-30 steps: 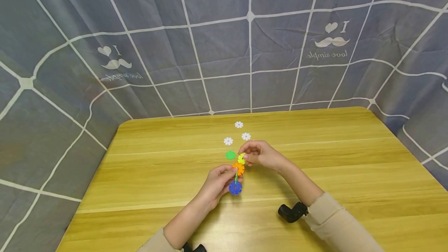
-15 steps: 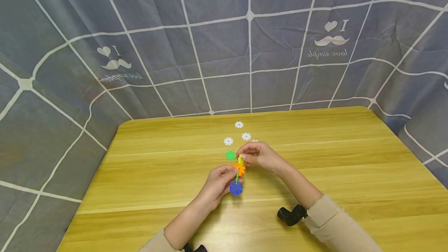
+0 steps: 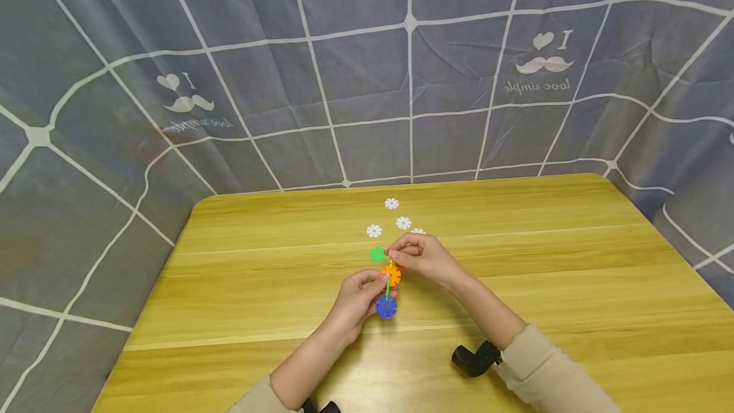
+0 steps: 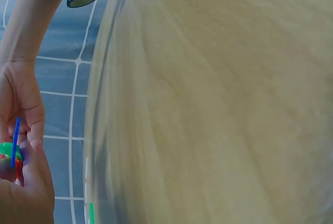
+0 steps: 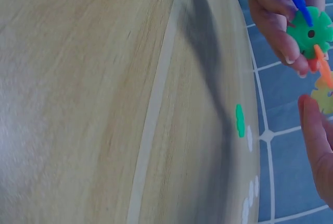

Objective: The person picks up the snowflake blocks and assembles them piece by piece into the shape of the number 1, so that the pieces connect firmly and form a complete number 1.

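Note:
My left hand (image 3: 358,304) pinches a short chain of notched plastic snowflake discs between thumb and fingers, over the table. In it, a blue disc (image 3: 386,307) hangs nearest me, a green disc (image 5: 311,28) stands edge-on to the head camera, and an orange disc (image 3: 393,275) is at the far end. With thumb and fingertips, my right hand (image 3: 425,259) pinches a yellow disc (image 5: 323,98). Its edge meets the orange disc's rim, and the head view shows it edge-on, partly covered by the fingers.
Beyond the hands, a loose green disc (image 3: 377,253) lies flat on the wooden table (image 3: 275,285). Several white discs (image 3: 404,223) lie farther back, one partly hidden behind the right hand. A grey curtain (image 3: 367,81) borders the table's far side. Black wrist mounts (image 3: 474,359) sit on both forearms.
The yellow disc has turned from nearly face-on to edge-on at the orange disc. My right hand has shifted slightly left, uncovering part of a white disc; my left hand stays nearly still.

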Demonstrator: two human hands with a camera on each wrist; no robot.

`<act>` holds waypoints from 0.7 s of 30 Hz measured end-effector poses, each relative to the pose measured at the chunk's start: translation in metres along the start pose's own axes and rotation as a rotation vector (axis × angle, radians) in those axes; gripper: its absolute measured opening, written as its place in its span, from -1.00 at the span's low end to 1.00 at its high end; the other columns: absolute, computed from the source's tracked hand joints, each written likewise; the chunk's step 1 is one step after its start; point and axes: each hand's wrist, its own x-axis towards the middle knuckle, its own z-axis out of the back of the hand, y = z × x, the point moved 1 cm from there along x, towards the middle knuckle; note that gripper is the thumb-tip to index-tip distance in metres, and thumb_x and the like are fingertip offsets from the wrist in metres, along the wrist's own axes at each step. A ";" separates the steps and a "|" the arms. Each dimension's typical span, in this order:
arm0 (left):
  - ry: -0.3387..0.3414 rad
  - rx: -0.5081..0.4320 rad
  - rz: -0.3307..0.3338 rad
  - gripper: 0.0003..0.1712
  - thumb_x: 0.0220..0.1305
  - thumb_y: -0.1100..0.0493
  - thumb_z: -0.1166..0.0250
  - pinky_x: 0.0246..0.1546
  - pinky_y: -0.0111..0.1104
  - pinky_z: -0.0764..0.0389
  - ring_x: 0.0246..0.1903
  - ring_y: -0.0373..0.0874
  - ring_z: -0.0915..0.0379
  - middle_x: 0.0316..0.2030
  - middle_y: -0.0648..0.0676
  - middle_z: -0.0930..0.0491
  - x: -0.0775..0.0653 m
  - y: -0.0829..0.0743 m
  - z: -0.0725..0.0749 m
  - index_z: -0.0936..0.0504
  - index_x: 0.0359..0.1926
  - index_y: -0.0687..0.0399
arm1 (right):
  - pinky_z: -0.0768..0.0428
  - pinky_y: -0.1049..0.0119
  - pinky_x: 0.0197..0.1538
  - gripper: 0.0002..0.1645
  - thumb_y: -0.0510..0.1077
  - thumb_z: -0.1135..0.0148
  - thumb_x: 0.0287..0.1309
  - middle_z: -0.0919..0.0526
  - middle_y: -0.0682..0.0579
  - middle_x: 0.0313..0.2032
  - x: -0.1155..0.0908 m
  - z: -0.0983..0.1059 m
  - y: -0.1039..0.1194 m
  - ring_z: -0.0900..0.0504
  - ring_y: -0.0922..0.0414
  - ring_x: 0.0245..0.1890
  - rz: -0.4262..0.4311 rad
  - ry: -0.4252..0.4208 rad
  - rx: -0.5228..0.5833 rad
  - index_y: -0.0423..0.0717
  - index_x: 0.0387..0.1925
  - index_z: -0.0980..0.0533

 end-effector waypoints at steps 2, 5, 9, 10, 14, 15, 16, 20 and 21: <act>-0.015 0.013 -0.011 -0.72 0.35 0.21 -0.13 -0.28 -0.41 -0.64 -0.38 -0.22 -0.60 -0.29 0.13 -0.66 -0.001 0.000 -0.001 -0.52 -0.13 0.42 | -0.60 0.11 -0.05 -0.60 -0.20 -0.20 0.20 -0.59 -0.32 -0.13 0.000 -0.001 0.001 -0.64 0.14 -0.30 -0.016 -0.028 -0.006 -0.50 -0.08 -0.46; -0.053 0.039 -0.032 -0.72 0.34 0.22 -0.13 -0.32 -0.42 -0.65 -0.39 -0.20 -0.61 -0.33 0.14 -0.67 -0.003 0.000 -0.003 -0.52 -0.14 0.45 | -0.61 0.08 -0.08 -0.59 -0.21 -0.25 0.15 -0.61 -0.15 -0.21 0.000 -0.003 0.001 -0.64 0.15 -0.36 -0.020 -0.061 -0.016 -0.50 -0.09 -0.48; -0.104 0.078 -0.050 -0.73 0.34 0.25 -0.13 -0.35 -0.43 -0.65 -0.41 -0.16 -0.62 -0.36 0.18 -0.67 -0.005 0.000 -0.005 -0.52 -0.15 0.48 | -0.64 0.14 -0.13 -0.64 -0.26 -0.27 0.12 -0.62 0.00 -0.31 0.000 -0.005 0.003 -0.63 0.16 -0.37 0.010 -0.072 -0.006 -0.53 -0.14 -0.51; -0.114 0.084 -0.051 -0.73 0.34 0.26 -0.13 -0.35 -0.43 -0.65 -0.41 -0.16 -0.62 -0.37 0.18 -0.67 -0.005 0.000 -0.006 -0.52 -0.16 0.48 | -0.64 0.15 -0.14 -0.65 -0.28 -0.27 0.11 -0.62 0.00 -0.32 0.000 -0.005 0.003 -0.64 0.16 -0.36 0.018 -0.068 0.002 -0.53 -0.15 -0.51; -0.133 0.096 -0.054 -0.75 0.33 0.28 -0.13 -0.36 -0.44 -0.64 -0.42 -0.15 -0.62 -0.40 0.16 -0.67 -0.007 0.001 -0.006 -0.51 -0.18 0.48 | -0.65 0.16 -0.14 -0.67 -0.31 -0.27 0.10 -0.64 -0.02 -0.34 0.000 -0.005 0.005 -0.65 0.17 -0.36 0.037 -0.050 0.014 -0.55 -0.18 -0.51; -0.136 0.095 -0.053 -0.76 0.33 0.28 -0.12 -0.36 -0.44 -0.64 -0.43 -0.15 -0.62 -0.41 0.15 -0.66 -0.007 0.001 -0.007 -0.51 -0.18 0.48 | -0.65 0.17 -0.14 -0.67 -0.31 -0.27 0.10 -0.64 -0.04 -0.34 0.000 -0.006 0.005 -0.65 0.17 -0.36 0.039 -0.046 0.017 -0.56 -0.18 -0.51; -0.139 0.094 -0.052 -0.77 0.33 0.29 -0.12 -0.36 -0.45 -0.64 -0.44 -0.16 -0.62 -0.42 0.14 -0.66 -0.007 0.001 -0.007 -0.51 -0.19 0.48 | -0.65 0.19 -0.15 -0.68 -0.31 -0.27 0.10 -0.65 -0.06 -0.33 0.000 -0.006 0.005 -0.66 0.17 -0.36 0.038 -0.043 0.016 -0.55 -0.18 -0.51; -0.147 0.080 -0.045 -0.80 0.31 0.32 -0.13 -0.36 -0.46 -0.63 -0.46 -0.19 -0.61 -0.43 0.13 -0.66 -0.007 0.000 -0.007 -0.51 -0.22 0.49 | -0.65 0.25 -0.16 -0.66 -0.31 -0.26 0.11 -0.65 -0.17 -0.27 0.000 -0.007 0.006 -0.66 0.15 -0.35 0.030 -0.021 -0.004 -0.55 -0.16 -0.51; -0.148 0.077 -0.042 -0.80 0.31 0.32 -0.12 -0.36 -0.46 -0.63 -0.46 -0.19 -0.61 -0.43 0.13 -0.66 -0.007 0.000 -0.007 -0.50 -0.22 0.48 | -0.65 0.25 -0.16 -0.66 -0.31 -0.25 0.11 -0.65 -0.18 -0.25 0.000 -0.007 0.006 -0.66 0.15 -0.34 0.029 -0.018 -0.007 -0.55 -0.16 -0.51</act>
